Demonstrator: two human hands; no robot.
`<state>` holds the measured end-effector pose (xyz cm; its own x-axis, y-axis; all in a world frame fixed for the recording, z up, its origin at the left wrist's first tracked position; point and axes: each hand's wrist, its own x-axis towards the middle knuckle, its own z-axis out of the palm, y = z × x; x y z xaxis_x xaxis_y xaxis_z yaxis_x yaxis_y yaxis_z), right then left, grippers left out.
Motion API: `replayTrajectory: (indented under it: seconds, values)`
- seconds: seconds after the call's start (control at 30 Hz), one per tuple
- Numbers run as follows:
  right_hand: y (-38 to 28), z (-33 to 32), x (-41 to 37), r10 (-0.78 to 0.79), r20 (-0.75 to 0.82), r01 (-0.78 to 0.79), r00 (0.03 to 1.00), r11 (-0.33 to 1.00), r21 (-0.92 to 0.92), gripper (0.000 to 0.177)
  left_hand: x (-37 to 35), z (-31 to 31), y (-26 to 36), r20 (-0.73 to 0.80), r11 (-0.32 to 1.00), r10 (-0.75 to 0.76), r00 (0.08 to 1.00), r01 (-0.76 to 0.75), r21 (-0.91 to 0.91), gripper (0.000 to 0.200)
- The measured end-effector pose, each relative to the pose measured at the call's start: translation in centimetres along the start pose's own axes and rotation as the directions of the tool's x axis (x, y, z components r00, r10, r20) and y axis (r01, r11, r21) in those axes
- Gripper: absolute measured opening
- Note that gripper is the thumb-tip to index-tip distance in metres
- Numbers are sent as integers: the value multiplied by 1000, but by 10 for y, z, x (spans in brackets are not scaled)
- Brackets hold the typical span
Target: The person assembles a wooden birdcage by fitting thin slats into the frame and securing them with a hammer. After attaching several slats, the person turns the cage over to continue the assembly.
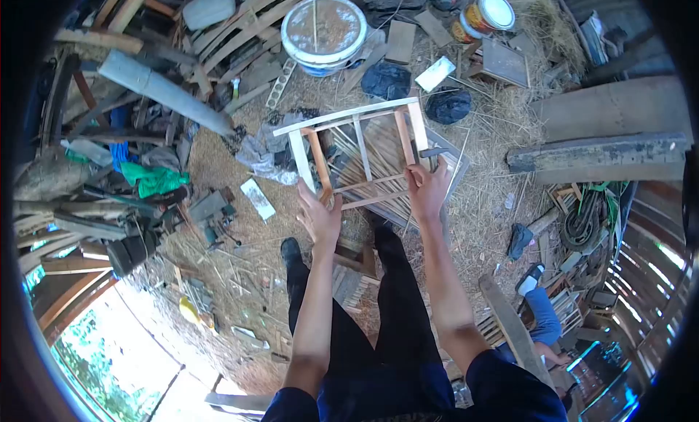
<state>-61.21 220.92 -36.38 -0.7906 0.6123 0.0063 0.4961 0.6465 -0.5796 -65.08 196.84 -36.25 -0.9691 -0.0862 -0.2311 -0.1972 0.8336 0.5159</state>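
Observation:
Both arms reach forward to a small wooden frame (362, 145) with a curved top rail and several upright bars. My left hand (318, 214) is at the frame's near left corner, its fingers around the end of the near crossbar. My right hand (427, 187) grips the near right corner, thumb and fingers pressed together on the wood. Close beside the right hand lies the dark head of what looks like a hammer (435, 152). Under the frame is a slatted wooden panel (455, 176), partly hidden by the frame and hands.
A large white bucket (324, 30) stands beyond the frame, with dark bags (386, 80) and a paint can (496, 12) nearby. Scrap wood is heaped at the left. A plank (513, 327) and another person's leg (542, 316) are at the lower right.

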Motion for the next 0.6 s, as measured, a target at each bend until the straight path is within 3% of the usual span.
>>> replayTrajectory:
  seconds: [0.17, 0.3, 0.33, 0.43, 0.47, 0.57, 0.6]
  values:
    - [10, 3, 13, -98, 1, 98, 995, 995, -1, 15, 7, 10, -10, -7, 992, -81, 997, 80, -97, 105]
    - [3, -3, 14, -141, 27, 140, 990, 989, 35, 18, 4, 4, -14, -97, 994, 8, 995, -18, -105, 114]
    - [-5, -8, 12, -132, 52, 129, 990, 991, 47, 18, 5, -4, -14, -160, 979, 69, 985, -97, -177, 112]
    - [-36, -23, 4, -141, 65, 138, 988, 989, 50, 15, 1, -42, -10, -9, 955, -73, 997, 68, -290, 111]
    - [-49, -30, 1, -38, 156, 8, 987, 983, 184, 15, -3, -49, -12, -33, 963, -71, 997, 60, -262, 111]
    - [-76, -44, -9, -195, 37, 191, 980, 978, 87, 16, -8, -71, -17, -87, 974, -50, 995, 29, -225, 111]
    - [-85, -46, -9, -174, 42, 169, 984, 980, 108, 16, -9, -81, -18, -87, 972, -48, 995, 27, -235, 112]
